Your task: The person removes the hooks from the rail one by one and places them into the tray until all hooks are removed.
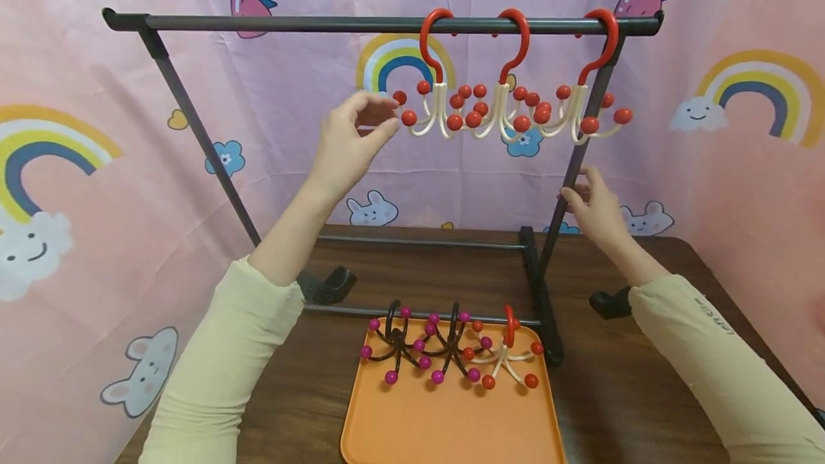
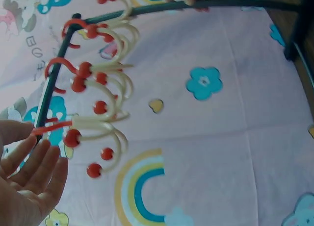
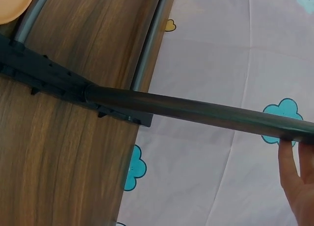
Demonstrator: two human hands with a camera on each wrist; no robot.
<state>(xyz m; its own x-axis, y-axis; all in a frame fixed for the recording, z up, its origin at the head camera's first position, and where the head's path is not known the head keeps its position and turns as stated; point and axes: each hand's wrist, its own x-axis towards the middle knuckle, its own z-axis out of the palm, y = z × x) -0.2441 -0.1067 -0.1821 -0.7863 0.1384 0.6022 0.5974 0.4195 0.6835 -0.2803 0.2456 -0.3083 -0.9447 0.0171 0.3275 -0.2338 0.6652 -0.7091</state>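
Observation:
Three octopus-like hook hangers with red hooks, cream prongs and red balls hang from the top bar [image 1: 290, 23] of a dark rack. My left hand [image 1: 351, 134] is raised beside the leftmost hanger [image 1: 440, 109], its fingers loosely bent near the red balls and nothing in its grasp. In the left wrist view the fingertips lie close to that hanger's red hook [image 2: 54, 127]. To its right hang the middle hanger [image 1: 503, 109] and the right one [image 1: 578, 109]. Lower right, my right hand [image 1: 599, 210] holds the rack's right post [image 3: 206, 111] with thumb and fingers.
On the wooden table [image 1: 619, 392], an orange tray [image 1: 445, 428] carries two black hangers with magenta balls, one black hanger [image 1: 396, 339] beside the other [image 1: 453, 339], and a red-and-cream hanger [image 1: 505, 353]. The rack's base [image 1: 541, 292] stands behind it. Patterned cloth [image 1: 309, 92] encloses the table.

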